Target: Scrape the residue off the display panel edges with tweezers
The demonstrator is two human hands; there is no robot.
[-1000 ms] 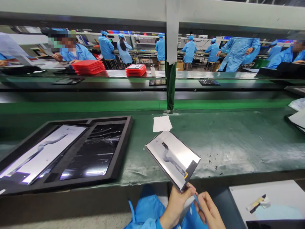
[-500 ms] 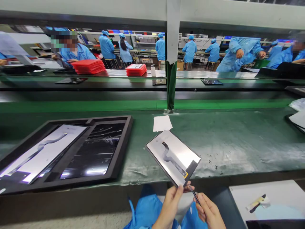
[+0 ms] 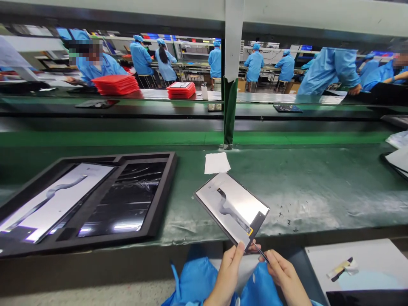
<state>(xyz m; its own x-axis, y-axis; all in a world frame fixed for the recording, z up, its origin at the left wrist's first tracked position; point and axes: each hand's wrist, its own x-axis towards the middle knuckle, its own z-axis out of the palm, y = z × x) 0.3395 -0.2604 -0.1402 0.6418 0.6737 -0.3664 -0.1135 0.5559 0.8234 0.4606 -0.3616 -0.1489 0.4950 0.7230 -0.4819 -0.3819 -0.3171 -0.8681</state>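
My left hand (image 3: pixel 230 264) grips the near corner of a display panel (image 3: pixel 234 197), thumb on top. The panel has a silvery back, a dark border and a grey ribbon cable (image 3: pixel 227 208) with a yellow-edged end. It is tilted, its far part over the green bench. In my right hand (image 3: pixel 279 267) is a thin dark tool, perhaps tweezers (image 3: pixel 262 253), whose tip meets the panel's near edge. My right fingers are closed round it. Just beyond the panel lies a small stack of white paper squares (image 3: pixel 217 163).
At left, a black foam tray (image 3: pixel 174 170) holds more display panels (image 3: pixel 63 191). Dark scraps (image 3: pixel 288 221) lie on the green bench (image 3: pixel 318 182). Lower right is a white board (image 3: pixel 376 259) with tape pieces on it. A post (image 3: pixel 229 110) rises mid-bench; co-workers in blue sit beyond the conveyor.
My hands keep their hold on the panel and the tool, with only a slight shift of the right hand to the right. Across the line, a standing co-worker has turned and moved an arm.
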